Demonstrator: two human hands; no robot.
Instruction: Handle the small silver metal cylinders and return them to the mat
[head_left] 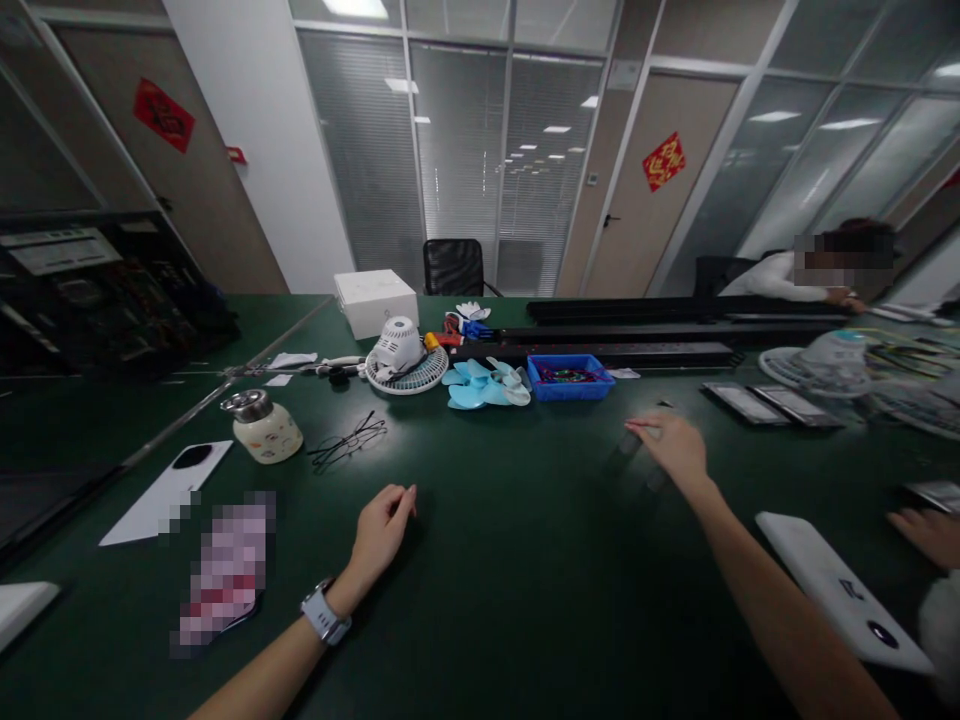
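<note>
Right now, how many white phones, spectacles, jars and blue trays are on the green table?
White flat phones, camera side up: 2
Black thin-framed spectacles: 1
Cream jar with metal lid: 1
Blue plastic tray: 1
Total: 5

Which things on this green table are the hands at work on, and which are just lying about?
In hand: right hand over a dark flat item, too blurred to name; left hand resting on the table, holding nothing.
Lying about: glasses, lidded jar, blue fan blades, blue tray, white fan motor, white box.
</note>
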